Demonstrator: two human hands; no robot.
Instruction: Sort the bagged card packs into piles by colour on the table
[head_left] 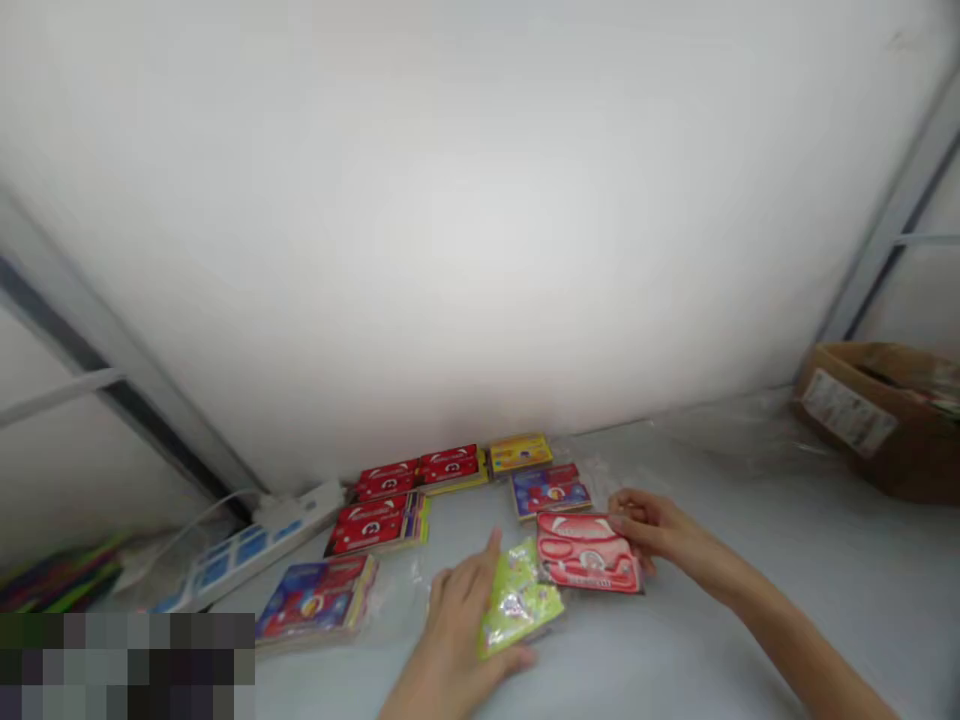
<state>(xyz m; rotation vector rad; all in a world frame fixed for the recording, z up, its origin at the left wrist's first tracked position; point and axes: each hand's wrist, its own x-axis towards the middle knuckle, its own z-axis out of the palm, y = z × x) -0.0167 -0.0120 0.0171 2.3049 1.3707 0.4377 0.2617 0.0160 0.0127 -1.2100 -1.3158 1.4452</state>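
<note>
My left hand (459, 625) holds a yellow-green printed card (519, 598) low over the white table (750, 560). My right hand (651, 528) grips the right edge of a red card in a clear sleeve (589, 563), which overlaps the green card's right side. Just beyond lie stacks of similar cards: a blue-and-red stack (550, 489), a yellow stack (519, 453), two red stacks (420, 472) by the wall, another red stack (377, 524) and a blue stack (316, 596) at the left.
A white power strip (259, 535) with blue labels lies along the wall at the left, beside coloured sheets (56, 583). A brown cardboard box (885, 420) stands at the far right, with clear plastic film (720, 425) spread before it. The white wall rises close behind.
</note>
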